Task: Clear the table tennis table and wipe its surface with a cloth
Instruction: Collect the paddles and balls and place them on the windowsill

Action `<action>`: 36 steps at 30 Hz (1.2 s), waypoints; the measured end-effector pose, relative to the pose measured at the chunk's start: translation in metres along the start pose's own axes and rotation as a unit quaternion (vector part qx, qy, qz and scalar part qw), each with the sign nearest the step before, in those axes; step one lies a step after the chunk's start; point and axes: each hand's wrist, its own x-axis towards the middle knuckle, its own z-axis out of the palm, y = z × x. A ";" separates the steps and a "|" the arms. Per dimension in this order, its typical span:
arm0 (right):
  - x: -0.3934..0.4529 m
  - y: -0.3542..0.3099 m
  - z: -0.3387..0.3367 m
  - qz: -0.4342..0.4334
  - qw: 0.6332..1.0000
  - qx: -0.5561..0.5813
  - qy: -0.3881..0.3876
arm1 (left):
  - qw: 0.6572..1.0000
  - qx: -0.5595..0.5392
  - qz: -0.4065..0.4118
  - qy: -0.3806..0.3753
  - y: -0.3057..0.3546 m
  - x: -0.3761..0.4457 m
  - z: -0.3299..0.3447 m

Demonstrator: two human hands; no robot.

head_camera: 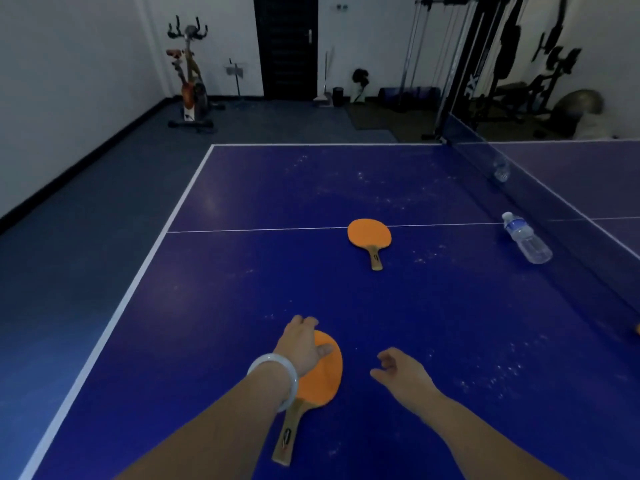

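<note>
- Here, my left hand point(304, 344) presses spread fingers on the near paddle point(320, 374).
- My right hand point(401, 372) hovers just beside that paddle, fingers loosely curled, empty.

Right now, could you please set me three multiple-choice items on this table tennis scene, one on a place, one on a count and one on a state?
1. Where does the water bottle lie?
A. on the floor
B. on the table beside the net
C. under the near paddle

2. How many orange paddles are in plain view on the table?
A. one
B. two
C. four

3. What is the left hand doing?
A. resting on the near paddle's blade
B. wiping with a cloth
C. holding the bottle

Answers: 1 B, it lies on its side close to the net. 2 B, the near paddle and the far paddle. 3 A, its fingers cover the blade's far edge.
</note>
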 end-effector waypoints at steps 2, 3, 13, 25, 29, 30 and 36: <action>0.020 -0.003 0.000 0.000 1.000 0.011 0.004 | 1.000 -0.003 0.000 0.000 0.003 0.027 0.000; 0.031 -0.005 -0.001 0.000 1.000 0.019 0.005 | 1.000 -0.002 0.004 0.003 0.005 0.040 0.001; 0.157 -0.008 -0.027 -0.001 0.998 0.064 0.008 | 0.991 0.124 -0.039 -0.012 0.012 0.170 0.026; 0.311 -0.034 -0.045 0.009 0.984 0.050 0.173 | 0.977 0.179 -0.115 -0.032 -0.016 0.241 0.062; 0.348 -0.048 -0.037 0.057 0.972 0.031 0.226 | 0.975 0.179 -0.123 -0.049 -0.016 0.244 0.060; 0.355 -0.049 -0.036 0.065 0.969 0.039 0.236 | 0.974 0.180 -0.125 -0.051 -0.015 0.244 0.060; 0.347 -0.041 -0.033 0.082 0.958 0.110 0.253 | 0.973 0.186 -0.127 -0.049 -0.015 0.241 0.061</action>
